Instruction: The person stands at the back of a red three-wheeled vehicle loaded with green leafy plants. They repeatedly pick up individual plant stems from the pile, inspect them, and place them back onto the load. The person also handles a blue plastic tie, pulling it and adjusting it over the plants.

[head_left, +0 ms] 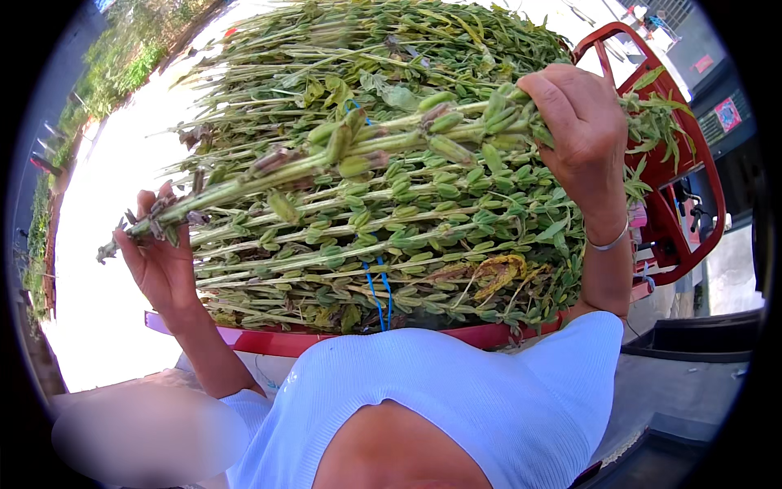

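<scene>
Our right hand (582, 122) clenches the leafy end of the sesame stalks (285, 174); our left hand (165, 281) loosely grasps their stem ends. Long axis crosses above the heap (440, 191), slanting from the red cart's (265, 343) near-left corner toward its far-right corner.

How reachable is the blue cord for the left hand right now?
Probably not without letting go: the left hand holds one end of the raised stalks, though the blue cord shows uncovered on the pile's near side.
</scene>
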The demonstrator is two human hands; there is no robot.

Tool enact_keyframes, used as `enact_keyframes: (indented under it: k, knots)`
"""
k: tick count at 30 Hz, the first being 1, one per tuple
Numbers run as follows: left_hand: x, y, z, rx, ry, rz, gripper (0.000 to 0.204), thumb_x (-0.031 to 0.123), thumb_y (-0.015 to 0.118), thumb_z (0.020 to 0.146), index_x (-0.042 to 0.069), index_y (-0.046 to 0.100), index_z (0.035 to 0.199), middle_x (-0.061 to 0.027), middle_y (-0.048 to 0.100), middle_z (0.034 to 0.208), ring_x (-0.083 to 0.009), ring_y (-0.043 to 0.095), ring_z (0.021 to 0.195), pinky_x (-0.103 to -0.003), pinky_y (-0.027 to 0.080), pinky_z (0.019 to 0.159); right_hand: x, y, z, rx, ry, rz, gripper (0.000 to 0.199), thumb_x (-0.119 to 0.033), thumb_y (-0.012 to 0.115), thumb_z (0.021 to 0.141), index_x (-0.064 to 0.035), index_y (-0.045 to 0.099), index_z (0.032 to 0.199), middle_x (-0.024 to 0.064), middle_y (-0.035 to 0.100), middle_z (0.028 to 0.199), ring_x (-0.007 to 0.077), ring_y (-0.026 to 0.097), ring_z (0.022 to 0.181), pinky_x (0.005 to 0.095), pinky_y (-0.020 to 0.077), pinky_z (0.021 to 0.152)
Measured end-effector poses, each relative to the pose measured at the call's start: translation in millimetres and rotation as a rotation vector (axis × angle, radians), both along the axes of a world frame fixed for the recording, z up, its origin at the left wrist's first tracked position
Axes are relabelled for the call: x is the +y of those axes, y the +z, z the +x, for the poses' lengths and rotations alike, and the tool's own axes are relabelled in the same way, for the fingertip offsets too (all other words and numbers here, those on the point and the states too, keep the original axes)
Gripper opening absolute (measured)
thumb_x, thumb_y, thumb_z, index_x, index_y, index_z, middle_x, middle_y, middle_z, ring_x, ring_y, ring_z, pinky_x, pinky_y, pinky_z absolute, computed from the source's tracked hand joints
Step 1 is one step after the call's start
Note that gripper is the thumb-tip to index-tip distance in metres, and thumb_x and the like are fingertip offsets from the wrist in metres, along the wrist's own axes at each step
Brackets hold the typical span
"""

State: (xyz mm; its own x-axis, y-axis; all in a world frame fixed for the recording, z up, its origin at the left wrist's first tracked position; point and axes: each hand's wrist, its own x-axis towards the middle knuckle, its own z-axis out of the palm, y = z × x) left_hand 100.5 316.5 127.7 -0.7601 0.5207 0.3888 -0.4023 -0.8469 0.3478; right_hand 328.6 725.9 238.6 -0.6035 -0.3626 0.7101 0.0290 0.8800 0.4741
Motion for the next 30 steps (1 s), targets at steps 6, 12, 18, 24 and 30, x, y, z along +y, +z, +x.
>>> enact_keyframes:
  k: [6, 12, 18, 24, 30]
  knots:
    - [6, -64, 19, -0.254, 0.14, -0.541, 0.033, 0.029, 0.049, 0.101, 0.0, 0.053, 0.116, -0.0151, 0.063, 0.116, -0.0298, 0.062, 0.108, -0.046, 0.057, 0.089, -9, -97, 24, -0.855, -0.128, -0.599, 0.043, -0.002, 0.076, 0.058, -0.0067, 0.061, 0.098, 0.0113, 0.062, 0.092, 0.0335, 0.058, 0.087, 0.0395, 0.0477, 0.075]
    - [9, -73, 29, -0.306, 0.173, -0.519, 0.029, 0.03, 0.046, 0.102, 0.004, 0.056, 0.111, -0.012, 0.065, 0.11, -0.0236, 0.065, 0.1, -0.042, 0.058, 0.085, -8, -93, 13, -0.783, 0.096, -0.789, 0.045, -0.004, 0.076, 0.06, -0.0061, 0.062, 0.104, 0.0121, 0.064, 0.092, 0.0336, 0.058, 0.088, 0.0404, 0.0479, 0.075]
    - [11, -53, 58, -0.19, 0.33, -0.629, 0.037, 0.023, 0.046, 0.102, -0.004, 0.046, 0.126, -0.0185, 0.057, 0.123, -0.0254, 0.061, 0.11, -0.038, 0.056, 0.09, -10, -98, 16, -0.76, 0.068, -0.701, 0.043, -0.003, 0.076, 0.057, -0.0021, 0.062, 0.097, 0.0145, 0.063, 0.089, 0.0353, 0.056, 0.082, 0.0413, 0.0453, 0.073]
    - [4, -47, 99, -0.066, 0.602, -0.994, 0.047, 0.016, 0.055, 0.096, -0.01, 0.042, 0.133, -0.0207, 0.056, 0.123, -0.026, 0.061, 0.11, -0.033, 0.055, 0.089, -8, -90, 8, -0.775, 0.189, -0.795, 0.057, -0.028, 0.085, 0.053, -0.0007, 0.063, 0.098, 0.0139, 0.055, 0.078, 0.0342, 0.054, 0.074, 0.0392, 0.0441, 0.067]
    - [21, -22, 108, 0.846, 1.023, -1.405, 0.042, 0.027, 0.065, 0.089, -0.002, 0.059, 0.119, -0.0186, 0.059, 0.121, -0.0285, 0.061, 0.108, -0.037, 0.053, 0.091, -6, -97, 6, -0.775, 0.181, -0.671, 0.058, -0.039, 0.081, 0.055, -0.0029, 0.065, 0.097, 0.0116, 0.055, 0.075, 0.0318, 0.054, 0.072, 0.0391, 0.043, 0.064]
